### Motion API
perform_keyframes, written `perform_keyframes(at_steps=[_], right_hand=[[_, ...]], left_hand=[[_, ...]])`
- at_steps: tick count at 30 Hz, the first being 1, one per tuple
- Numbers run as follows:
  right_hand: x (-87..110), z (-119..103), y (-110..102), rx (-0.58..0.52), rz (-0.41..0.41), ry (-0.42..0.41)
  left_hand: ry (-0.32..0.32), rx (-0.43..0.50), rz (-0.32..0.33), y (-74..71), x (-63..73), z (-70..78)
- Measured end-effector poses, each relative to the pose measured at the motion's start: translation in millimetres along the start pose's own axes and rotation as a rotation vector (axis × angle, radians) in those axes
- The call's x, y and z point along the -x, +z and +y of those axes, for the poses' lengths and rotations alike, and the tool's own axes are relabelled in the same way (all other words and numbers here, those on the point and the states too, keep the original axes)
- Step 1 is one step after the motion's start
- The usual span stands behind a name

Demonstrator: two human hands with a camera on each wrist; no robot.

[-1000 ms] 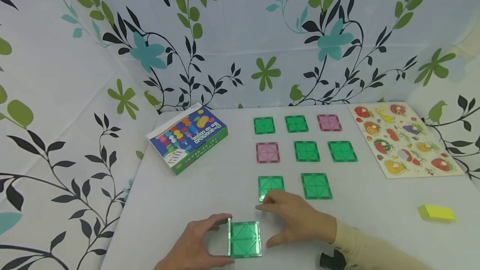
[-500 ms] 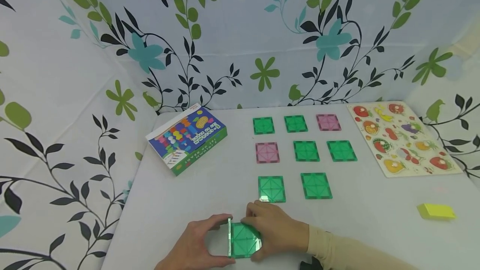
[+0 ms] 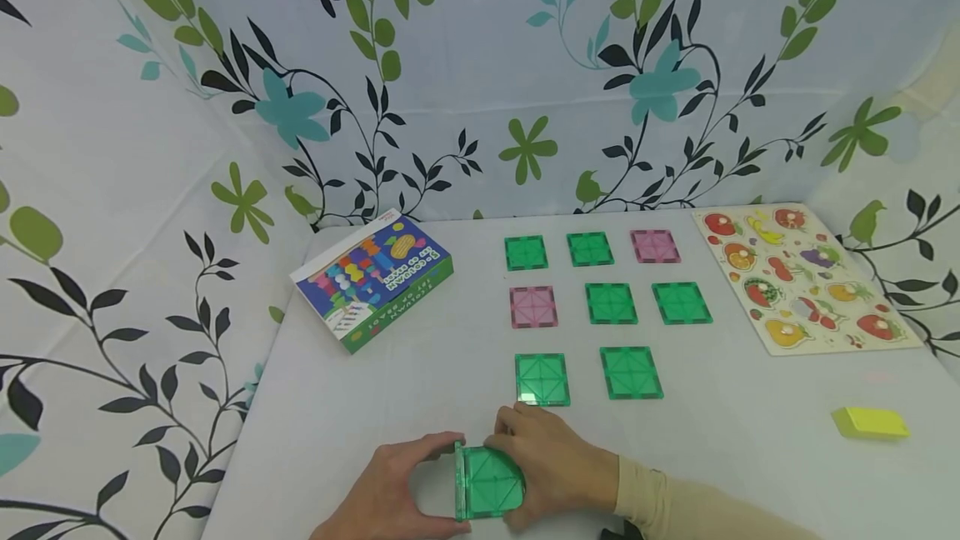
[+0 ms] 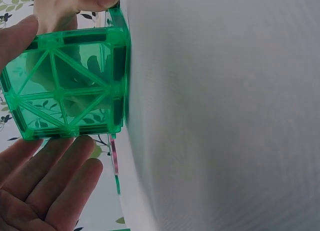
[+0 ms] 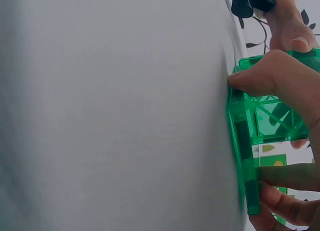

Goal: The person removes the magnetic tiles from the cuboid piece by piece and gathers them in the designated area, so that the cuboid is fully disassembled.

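Near the front of the table, my left hand [image 3: 397, 482] grips an upright green magnetic tile [image 4: 62, 88] by its opposite edges, thumb on one side and fingers on the other. A second green magnetic tile [image 3: 491, 480] lies flat against the foot of the upright one, so the two form an L. My right hand [image 3: 558, 461] holds the flat tile by its edges. In the right wrist view its thumb [image 5: 260, 76] and fingertips [image 5: 272, 191] press opposite edges. The right hand covers the flat tile's right corners in the head view.
Beyond the hands lie several green tiles [image 3: 632, 373] and two pink tiles [image 3: 534, 307] in loose rows. A colourful box [image 3: 375, 277] sits back left. At the right are a fruit puzzle board [image 3: 806, 282] and a yellow block [image 3: 870, 423]. Patterned cloth [image 3: 450, 90] hangs behind.
My right hand has come left and nearer, from beside the flat tile onto its edges. The left hand keeps its grip; the upright tile leans slightly differently now.
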State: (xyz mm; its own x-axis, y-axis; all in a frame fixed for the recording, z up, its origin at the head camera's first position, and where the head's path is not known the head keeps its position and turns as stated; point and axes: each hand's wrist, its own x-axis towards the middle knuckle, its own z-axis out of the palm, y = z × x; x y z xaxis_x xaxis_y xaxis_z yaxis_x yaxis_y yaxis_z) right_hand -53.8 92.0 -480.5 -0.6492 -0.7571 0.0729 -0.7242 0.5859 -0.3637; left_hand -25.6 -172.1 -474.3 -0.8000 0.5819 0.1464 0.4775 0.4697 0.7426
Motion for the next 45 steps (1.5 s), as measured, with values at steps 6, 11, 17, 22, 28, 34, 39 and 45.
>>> perform_keyframes(at_steps=[6,11,17,22,28,34,39,45], right_hand=[[3.5,1.4,-1.3,-0.008,0.016,0.029],[6.4,4.6,-8.9,-0.015,0.048,0.071],[11.0,11.2,-20.1,-0.01,0.083,0.078],[21.1,22.5,-36.2,-0.021,0.104,0.122],[47.5,51.0,-68.4,0.004,0.098,0.229],[85.2,92.7,-106.9,0.119,0.143,0.342],[124.9,131.3,-131.5,0.172,0.106,0.459],[152.9,170.1,-137.9,0.237,0.032,0.517]], left_hand=[[0.024,0.036,-0.024,0.4,-0.3,0.7],[0.016,0.006,-0.011,1.0,-0.3,1.4],[0.013,-0.022,0.008,2.4,-0.4,1.8],[-0.012,-0.008,-0.003,1.6,-0.9,2.7],[-0.053,0.019,-0.024,1.2,-1.7,3.6],[-0.039,-0.002,-0.007,1.3,-2.8,3.5],[-0.051,-0.005,-0.009,0.3,-3.6,3.6],[-0.018,-0.026,0.008,0.3,-4.3,1.3]])
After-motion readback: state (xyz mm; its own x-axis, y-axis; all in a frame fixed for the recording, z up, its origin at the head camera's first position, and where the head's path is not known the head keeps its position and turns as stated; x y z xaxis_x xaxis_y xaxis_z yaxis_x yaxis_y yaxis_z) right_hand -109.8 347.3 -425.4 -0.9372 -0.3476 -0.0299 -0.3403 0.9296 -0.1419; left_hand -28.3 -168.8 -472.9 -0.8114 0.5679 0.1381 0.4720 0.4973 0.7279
